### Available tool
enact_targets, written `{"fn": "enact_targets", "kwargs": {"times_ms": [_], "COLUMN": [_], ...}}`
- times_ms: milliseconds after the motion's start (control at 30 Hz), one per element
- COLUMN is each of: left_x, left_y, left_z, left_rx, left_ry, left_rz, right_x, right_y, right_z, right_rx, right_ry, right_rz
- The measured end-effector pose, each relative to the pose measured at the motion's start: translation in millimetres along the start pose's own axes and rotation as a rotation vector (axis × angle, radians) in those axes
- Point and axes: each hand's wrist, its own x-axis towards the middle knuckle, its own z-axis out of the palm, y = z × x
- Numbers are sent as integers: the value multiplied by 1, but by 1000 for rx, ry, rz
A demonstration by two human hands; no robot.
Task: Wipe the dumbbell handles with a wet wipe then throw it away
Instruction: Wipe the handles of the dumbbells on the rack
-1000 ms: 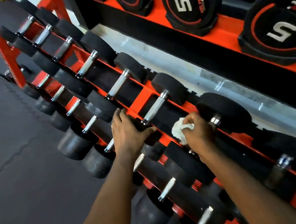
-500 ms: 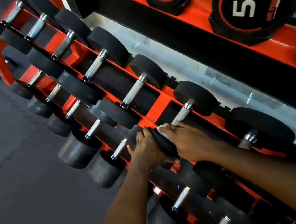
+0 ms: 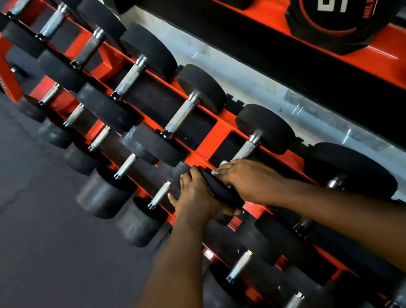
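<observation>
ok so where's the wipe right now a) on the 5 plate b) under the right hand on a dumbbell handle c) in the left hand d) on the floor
b: the white wipe peeks out from under the right hand on the dumbbell handle, while the left hand holds the black end.

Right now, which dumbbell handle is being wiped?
The top-row dumbbell handle under the right hand, which holds the wet wipe on it; the left hand grips its near head. Others have none.
</observation>
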Motion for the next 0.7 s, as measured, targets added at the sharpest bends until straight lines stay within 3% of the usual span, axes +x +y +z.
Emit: {"fn": "enact_targets", "kwargs": {"times_ms": [200,267,400,467,633,700], "left_x": [-3,-4,-3,-2,-5,-4], "left_y": [6,8,8,7,7,7], "left_z": [-3,-3,-1,-3,-4,-4], "left_rx": [31,35,34,41,59,46], "left_ry": [1,-2,-22,-19,-13,0], "left_rz": [-17,-30,-56,-57,-40,-34], "right_x": [39,37,12,12,49,54], "right_y": [-17,-14,-3,-4,-9,-9], "right_z": [-29,-25,-8,-9,-28,-33], "right_rx": [-64,-58,-54,-74,61,42], "right_ry": [-273,-250,-67,-77,-375,-400], "right_rz": [252,248,65,69,281,262]}}
